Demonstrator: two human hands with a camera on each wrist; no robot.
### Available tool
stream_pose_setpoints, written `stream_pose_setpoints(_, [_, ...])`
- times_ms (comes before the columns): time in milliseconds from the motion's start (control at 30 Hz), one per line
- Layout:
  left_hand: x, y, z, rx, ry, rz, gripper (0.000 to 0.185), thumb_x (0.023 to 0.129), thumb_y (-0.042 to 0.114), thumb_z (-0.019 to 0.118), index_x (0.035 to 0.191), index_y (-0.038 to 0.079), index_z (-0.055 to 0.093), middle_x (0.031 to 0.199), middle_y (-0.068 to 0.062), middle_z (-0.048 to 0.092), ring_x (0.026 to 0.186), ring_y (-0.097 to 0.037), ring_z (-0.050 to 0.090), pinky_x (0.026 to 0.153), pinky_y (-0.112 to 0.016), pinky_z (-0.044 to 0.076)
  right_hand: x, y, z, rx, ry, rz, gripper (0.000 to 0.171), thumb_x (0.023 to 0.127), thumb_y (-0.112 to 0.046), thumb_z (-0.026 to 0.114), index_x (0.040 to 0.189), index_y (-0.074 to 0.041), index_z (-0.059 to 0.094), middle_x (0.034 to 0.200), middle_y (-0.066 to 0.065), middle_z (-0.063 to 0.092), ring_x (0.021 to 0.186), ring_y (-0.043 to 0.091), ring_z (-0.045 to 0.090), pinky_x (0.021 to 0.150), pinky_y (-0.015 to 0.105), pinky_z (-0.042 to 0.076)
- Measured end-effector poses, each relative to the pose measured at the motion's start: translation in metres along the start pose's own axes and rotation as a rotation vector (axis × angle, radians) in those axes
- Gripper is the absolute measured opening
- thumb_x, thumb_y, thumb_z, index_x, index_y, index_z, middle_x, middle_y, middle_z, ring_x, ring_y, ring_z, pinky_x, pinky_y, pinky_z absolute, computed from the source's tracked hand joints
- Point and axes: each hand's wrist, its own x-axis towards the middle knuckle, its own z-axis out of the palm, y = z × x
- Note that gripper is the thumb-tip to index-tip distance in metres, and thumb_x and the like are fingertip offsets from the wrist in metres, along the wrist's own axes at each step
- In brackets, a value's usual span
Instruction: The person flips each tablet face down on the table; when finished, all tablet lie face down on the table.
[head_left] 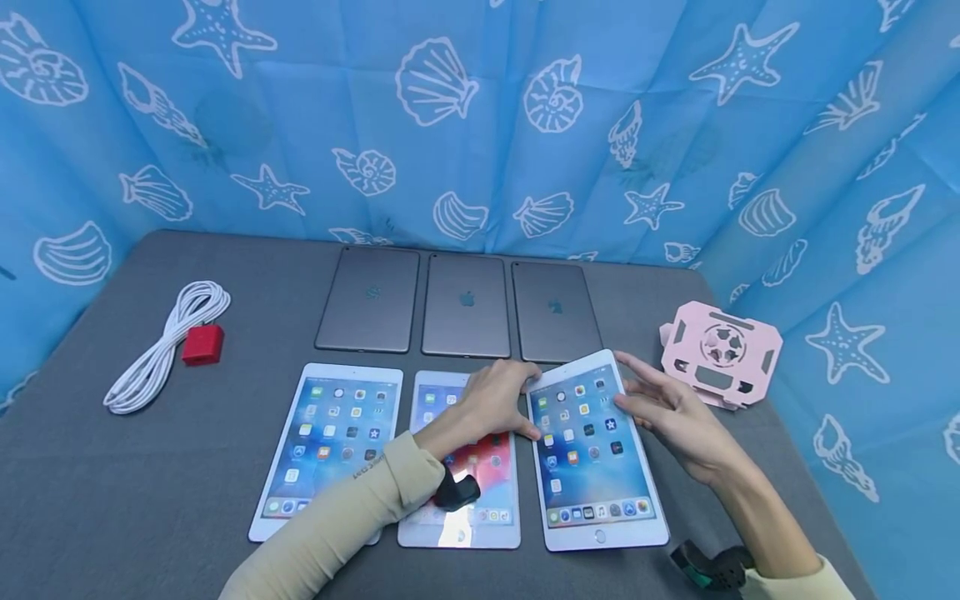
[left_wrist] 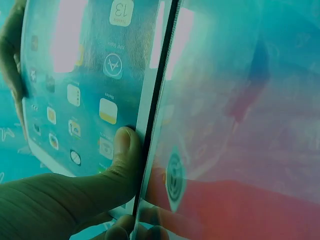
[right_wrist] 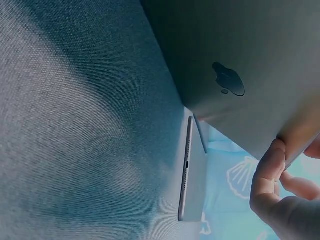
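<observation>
A white-framed tablet (head_left: 592, 454), its screen lit with app icons, is held by both hands on the right of the front row. Its top end is tilted up off the table; the right wrist view shows its plain back (right_wrist: 260, 45) with an apple logo. My left hand (head_left: 491, 400) grips the left edge, thumb (left_wrist: 125, 155) on the screen side. At the upper right edge, my right hand (head_left: 675, 421) pinches the tablet. Under my left forearm lie a middle tablet (head_left: 498, 475) with a reddish-blue screen and a left tablet (head_left: 330, 433), both face up.
Behind lie three grey tablets face down: left (head_left: 371, 308), middle (head_left: 465, 312) and right (head_left: 555, 321). A pink cut-out stand (head_left: 750, 350) sits at the right. On the left are a coiled white cable (head_left: 168, 346) and a red block (head_left: 202, 344). A blue shell-print curtain (head_left: 480, 150) borders the grey table.
</observation>
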Motion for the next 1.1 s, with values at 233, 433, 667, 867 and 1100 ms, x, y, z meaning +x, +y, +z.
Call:
stream_pose_setpoints(233, [0.001,0.005,0.004,-0.013,0.003,-0.005,0.083,0.065,0.04,0.097,0.135,0.015,0.062,0.108,-0.001,0.07,0.083,-0.012,0.06,0.064,-0.022,0.045,-0.004,-0.008,0.006,-0.033,0.015,-0.054,0.07,0.106,-0.016,0.054,0.165,-0.008,0.016,0.138,0.024,0.054,0.102,0.002,0.069,0.087,0.025,0.057])
stream_pose_setpoints(433, [0.002,0.008,0.008,-0.032,0.006,-0.004,0.083,0.066,0.039,0.097,0.134,0.011,0.06,0.102,0.0,0.07,0.079,-0.011,0.06,0.063,-0.022,0.045,-0.004,-0.013,0.011,-0.048,0.001,-0.104,0.068,0.107,-0.016,0.052,0.165,-0.008,0.016,0.143,0.037,0.045,0.104,-0.002,0.068,0.086,0.026,0.059])
stream_pose_setpoints(667, [0.005,0.009,0.012,-0.041,0.003,0.008,0.082,0.068,0.039,0.096,0.134,0.01,0.057,0.1,0.001,0.069,0.079,-0.011,0.06,0.066,-0.023,0.047,-0.003,-0.016,0.017,-0.043,-0.023,-0.153,0.067,0.108,-0.015,0.049,0.165,-0.01,0.014,0.146,0.037,0.041,0.112,-0.003,0.066,0.088,0.029,0.059])
stream_pose_setpoints(867, [0.006,0.012,0.015,-0.066,0.001,0.042,0.079,0.07,0.039,0.095,0.132,0.009,0.056,0.098,0.001,0.067,0.076,-0.01,0.057,0.064,-0.023,0.045,-0.004,-0.019,0.022,-0.104,-0.003,-0.156,0.066,0.108,-0.018,0.05,0.165,-0.015,0.017,0.151,0.034,0.038,0.134,0.042,0.055,0.097,0.039,0.056])
stream_pose_setpoints(1100, [0.008,0.014,0.021,-0.118,-0.024,0.084,0.077,0.076,0.034,0.092,0.136,0.008,0.052,0.109,-0.003,0.07,0.079,-0.01,0.061,0.063,-0.02,0.045,0.0,-0.021,0.028,-0.107,-0.028,-0.19,0.067,0.108,-0.016,0.05,0.165,-0.014,0.016,0.139,0.031,0.044,0.112,0.003,0.065,0.089,0.031,0.057])
